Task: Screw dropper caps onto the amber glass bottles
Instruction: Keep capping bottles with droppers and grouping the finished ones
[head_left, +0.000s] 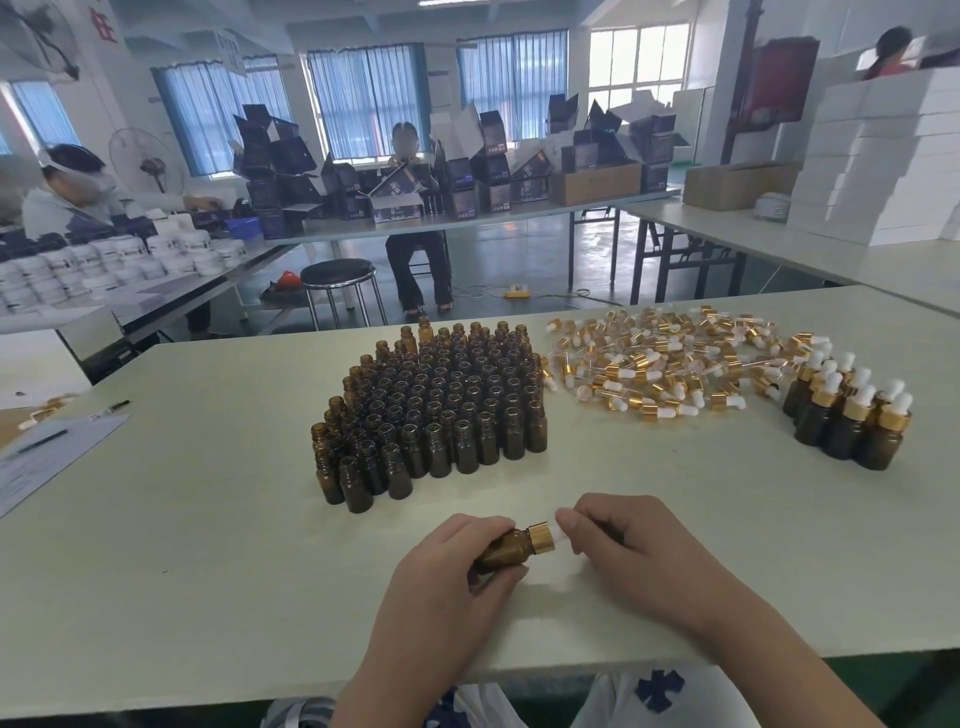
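**Left hand (457, 566) holds a bottle, right hand (623, 540) at its cap**

Left fingers are curled round one amber bottle (501, 555), tipped nearly on its side just above the table (208, 545), neck pointing right. The right fingertips pinch the white bulb of a dropper cap (540, 538), whose gold collar sits at the bottle's neck. It looks like the screwing-on step. The next move likely calls for turning the collar tight, then standing the bottle with the capped bottles (852, 415) at far right.

I can't tell how far the threads have caught, since fingers cover the bulb and the glass pipette is out of sight. Beyond are the block of open bottles (436, 410) and the heap of loose caps (660, 358).
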